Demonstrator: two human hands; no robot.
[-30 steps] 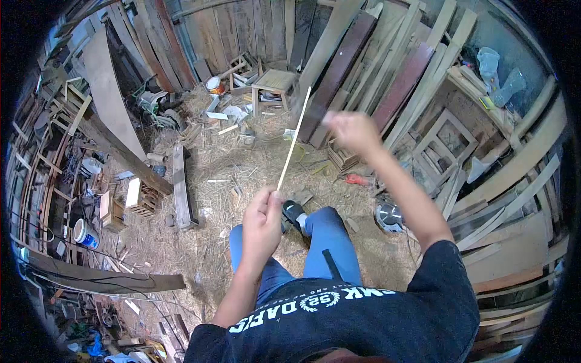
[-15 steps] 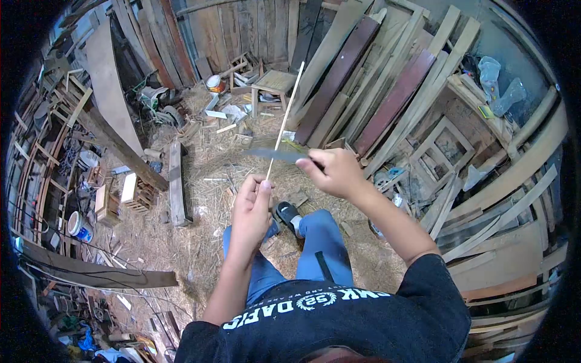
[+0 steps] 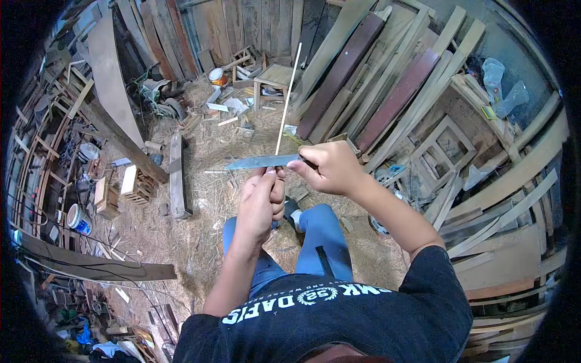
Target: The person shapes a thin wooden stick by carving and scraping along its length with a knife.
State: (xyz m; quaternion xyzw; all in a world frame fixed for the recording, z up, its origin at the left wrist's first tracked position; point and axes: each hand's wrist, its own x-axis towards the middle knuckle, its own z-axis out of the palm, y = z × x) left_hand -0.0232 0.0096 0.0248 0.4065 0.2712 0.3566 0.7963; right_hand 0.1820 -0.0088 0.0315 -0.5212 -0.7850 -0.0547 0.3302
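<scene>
A thin pale stick [image 3: 288,100] rises from my left hand [image 3: 260,202], whose fingers are closed around its lower end. My right hand [image 3: 333,167] grips the dark handle of a knife [image 3: 260,162]. The blade lies across the stick just above my left thumb and points to the left. The stick's lower end is hidden by blade and fingers.
Shavings cover the floor around my legs. A small wooden stool [image 3: 273,78] and a paint can [image 3: 216,76] stand ahead. Long boards [image 3: 399,100] lean at the right. At the left are a plank [image 3: 177,178], a post [image 3: 124,139] and a white bucket [image 3: 78,219].
My right hand has come in from the upper right and down with the knife, and the blade now crosses the stick beside my left hand. The stick stands slightly higher in view.
</scene>
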